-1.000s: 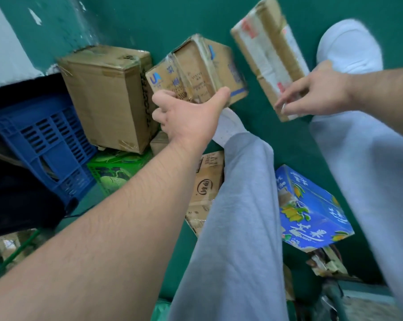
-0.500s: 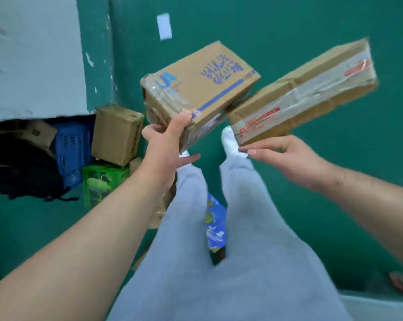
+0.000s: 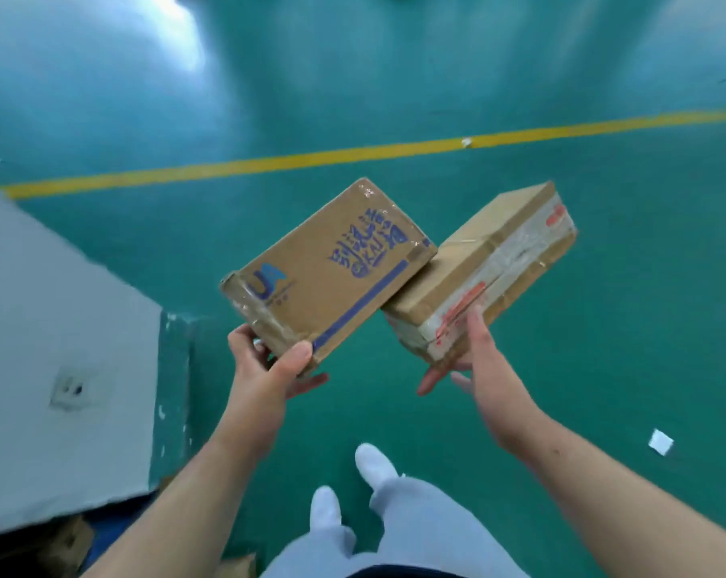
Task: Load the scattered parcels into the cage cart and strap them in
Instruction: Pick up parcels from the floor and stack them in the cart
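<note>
Carrying two boxes at once, the person holds both in the air over the green floor (image 3: 603,369), ahead of the white shoes (image 3: 373,460). The blue-printed parcel (image 3: 327,269) sits in the left hand (image 3: 265,377), gripped at its near corner with the thumb on the top face and the fingers (image 3: 311,379) curled beneath. The taped parcel (image 3: 486,269), marked in red, sits in the right hand (image 3: 482,369), pinched at its near end with the thumb lying up the taped side and the fingers (image 3: 434,379) stretched underneath. Each box runs its long axis away from its hand, forward and to the right, so most of its weight hangs beyond the grip. The blue-printed one's far edge overlaps and seems to touch the taped one. Beyond them a yellow line (image 3: 353,154) crosses the floor, and a grey wall (image 3: 61,306) stands at the left. No cage cart is in view, so which hand is nearer to it cannot be told.
</note>
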Available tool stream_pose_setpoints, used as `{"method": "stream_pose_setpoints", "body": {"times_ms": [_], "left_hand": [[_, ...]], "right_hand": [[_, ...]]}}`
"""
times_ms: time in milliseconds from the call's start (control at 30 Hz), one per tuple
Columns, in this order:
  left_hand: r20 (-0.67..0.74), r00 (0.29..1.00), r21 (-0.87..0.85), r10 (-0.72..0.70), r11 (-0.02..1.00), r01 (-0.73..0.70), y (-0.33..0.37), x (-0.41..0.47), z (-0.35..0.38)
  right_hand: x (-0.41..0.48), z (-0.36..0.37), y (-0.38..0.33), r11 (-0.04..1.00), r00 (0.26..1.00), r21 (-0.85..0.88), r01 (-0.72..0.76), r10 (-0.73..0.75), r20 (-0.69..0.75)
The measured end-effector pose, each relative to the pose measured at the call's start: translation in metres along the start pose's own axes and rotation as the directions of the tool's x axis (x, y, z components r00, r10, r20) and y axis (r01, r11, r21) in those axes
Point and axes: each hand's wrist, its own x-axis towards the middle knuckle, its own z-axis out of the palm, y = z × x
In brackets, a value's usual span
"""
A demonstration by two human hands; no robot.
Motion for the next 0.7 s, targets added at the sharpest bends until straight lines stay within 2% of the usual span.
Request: {"method": "stream_pose_setpoints", "body": {"times_ms": [133,300,400,567,700], "left_hand": [[0.186,0.982,0.043,0.04,0.998,-0.049,0.004,-0.011,0.026],[0.324,0.935,0.129,-0.142,0.986,0.105,-0.026,-0.041,0.08],[0.384,0.887,0.222,-0.255,0.958,0.18,-0.044,-0.066,0.118],[0.427,0.817,0.39,-0.387,0.894,0.22,-0.075,-0.105,0.199],[0.462,0.747,0.537,-0.479,0.821,0.195,-0.121,-0.135,0.288]], "right_hand": [[-0.039,-0.016,0.002,0.959,0.97,0.278,0.052,0.017,-0.242],[-0.103,-0.057,0.026,0.814,0.86,0.557,0.165,0.158,-0.486],[-0.142,-0.087,0.053,0.764,0.809,0.616,0.193,0.23,-0.54],[-0.193,-0.157,0.093,0.692,0.752,0.669,0.271,0.282,-0.596],[-0.231,-0.239,0.135,0.687,0.633,0.651,0.322,0.355,-0.688]]}}
